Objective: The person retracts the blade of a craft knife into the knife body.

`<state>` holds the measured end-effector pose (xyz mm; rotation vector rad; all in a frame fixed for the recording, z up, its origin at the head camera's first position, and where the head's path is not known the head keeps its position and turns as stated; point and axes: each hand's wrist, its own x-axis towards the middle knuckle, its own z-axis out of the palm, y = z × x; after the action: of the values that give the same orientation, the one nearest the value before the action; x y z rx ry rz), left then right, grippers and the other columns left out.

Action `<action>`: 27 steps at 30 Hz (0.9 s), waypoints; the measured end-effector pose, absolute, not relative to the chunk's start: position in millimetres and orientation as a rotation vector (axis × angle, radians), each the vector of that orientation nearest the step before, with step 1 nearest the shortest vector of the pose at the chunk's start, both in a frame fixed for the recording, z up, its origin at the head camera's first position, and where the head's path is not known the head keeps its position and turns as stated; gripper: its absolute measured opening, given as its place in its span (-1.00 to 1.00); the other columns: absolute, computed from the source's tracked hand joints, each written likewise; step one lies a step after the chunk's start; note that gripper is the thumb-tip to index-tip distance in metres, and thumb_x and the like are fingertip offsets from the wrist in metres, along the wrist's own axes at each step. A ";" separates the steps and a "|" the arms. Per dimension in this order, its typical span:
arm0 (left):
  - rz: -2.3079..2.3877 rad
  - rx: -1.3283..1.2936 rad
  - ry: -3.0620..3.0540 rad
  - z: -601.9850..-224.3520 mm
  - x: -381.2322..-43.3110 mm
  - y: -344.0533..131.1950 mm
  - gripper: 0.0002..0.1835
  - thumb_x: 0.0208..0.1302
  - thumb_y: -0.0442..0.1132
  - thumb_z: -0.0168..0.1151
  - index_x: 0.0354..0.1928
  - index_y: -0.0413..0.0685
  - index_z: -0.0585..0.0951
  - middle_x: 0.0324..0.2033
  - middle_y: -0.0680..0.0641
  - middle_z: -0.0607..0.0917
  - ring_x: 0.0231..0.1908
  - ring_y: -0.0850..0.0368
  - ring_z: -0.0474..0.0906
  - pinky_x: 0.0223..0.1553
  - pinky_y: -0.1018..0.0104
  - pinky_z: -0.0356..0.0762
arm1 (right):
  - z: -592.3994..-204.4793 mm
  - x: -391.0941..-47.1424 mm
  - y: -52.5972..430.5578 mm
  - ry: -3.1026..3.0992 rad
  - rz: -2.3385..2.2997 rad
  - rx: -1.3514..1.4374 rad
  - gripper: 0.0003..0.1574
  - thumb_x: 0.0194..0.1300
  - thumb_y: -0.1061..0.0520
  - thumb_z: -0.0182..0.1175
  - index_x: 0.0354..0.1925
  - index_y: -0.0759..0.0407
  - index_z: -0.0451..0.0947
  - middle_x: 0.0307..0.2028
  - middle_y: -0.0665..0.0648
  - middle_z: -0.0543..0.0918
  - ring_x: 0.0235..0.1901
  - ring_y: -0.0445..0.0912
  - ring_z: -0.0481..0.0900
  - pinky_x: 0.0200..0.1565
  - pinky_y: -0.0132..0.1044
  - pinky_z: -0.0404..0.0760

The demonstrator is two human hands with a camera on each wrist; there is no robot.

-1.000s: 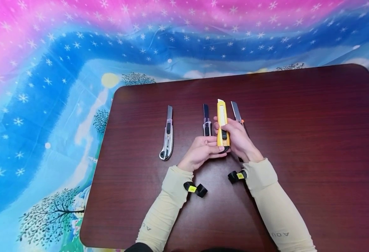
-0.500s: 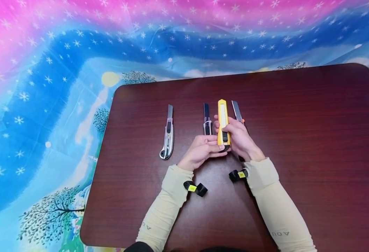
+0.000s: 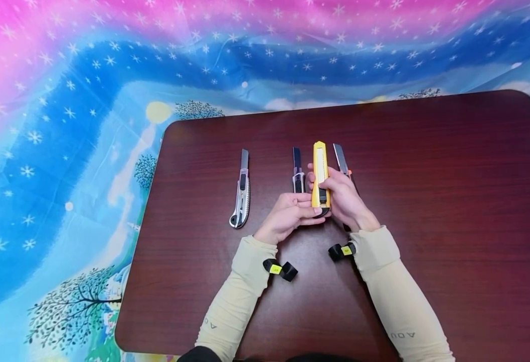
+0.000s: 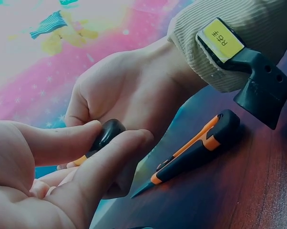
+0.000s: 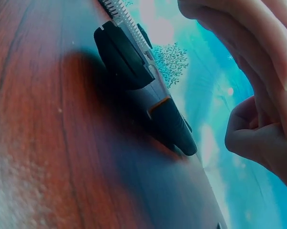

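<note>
A yellow snap-off utility knife [image 3: 320, 163] points away from me, raised in both hands. My right hand [image 3: 348, 201] grips its middle, with the thumb on the black slider. At the near end, the left hand [image 3: 287, 213] pinches the black end cap [image 4: 106, 136] between thumb and finger, plainest in the left wrist view. No blade shows at its far tip. A dark-bladed cutter [image 3: 298, 178] lies just left of it, its lower part hidden by the left hand. An orange-and-black cutter [image 4: 196, 150], blade out, lies beyond the right hand, which partly covers it in the head view.
A silver cutter [image 3: 242, 193] with its blade extended lies further left on the dark red-brown table [image 3: 450, 211]. Black camera mounts [image 3: 280, 270] stick out from both wrists. A printed cloth [image 3: 88, 125] hangs behind and beside the table.
The pale blade tip that stuck out of the yellow utility knife a second ago has slid inside the handle. Both hands keep their hold, almost unmoved.
</note>
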<state>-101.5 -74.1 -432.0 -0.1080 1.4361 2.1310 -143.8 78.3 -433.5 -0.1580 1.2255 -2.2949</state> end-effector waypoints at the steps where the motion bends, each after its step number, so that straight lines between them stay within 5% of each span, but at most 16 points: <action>1: 2.130 -0.110 1.437 -431.9 -101.5 -74.3 -0.58 0.25 -0.63 0.07 0.18 -0.53 0.43 0.12 -0.51 0.50 -0.13 0.04 0.68 0.06 0.09 0.62 | -433.7 -143.9 78.4 1.227 -2.294 -0.160 -0.40 0.23 0.50 -0.34 0.24 0.36 0.14 -0.27 0.05 0.47 -0.23 -0.13 0.43 -0.12 -0.44 0.51; 17: 2.141 -0.128 1.421 -432.6 -101.7 -74.6 -0.60 0.26 -0.61 0.07 0.16 -0.54 0.44 0.10 -0.53 0.51 -0.17 0.06 0.69 0.05 0.10 0.63 | -435.2 -142.6 78.8 1.194 -2.300 -0.157 -0.23 0.10 0.54 -0.35 0.34 0.41 -0.01 -0.21 0.05 0.43 -0.18 -0.10 0.40 -0.09 -0.42 0.49; 27: 2.149 -0.124 1.421 -430.2 -100.4 -73.9 -0.59 0.27 -0.61 0.06 0.17 -0.54 0.43 0.12 -0.52 0.51 -0.18 0.07 0.68 0.05 0.08 0.62 | -436.2 -143.2 81.8 1.171 -2.283 -0.179 -0.26 0.14 0.54 -0.33 0.30 0.26 0.13 -0.12 0.09 0.41 -0.13 -0.12 0.41 -0.02 -0.41 0.49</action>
<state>-100.4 -73.9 -430.2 -0.1237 1.4209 2.1491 -143.2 81.8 -436.2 -0.1788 1.1713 -2.2829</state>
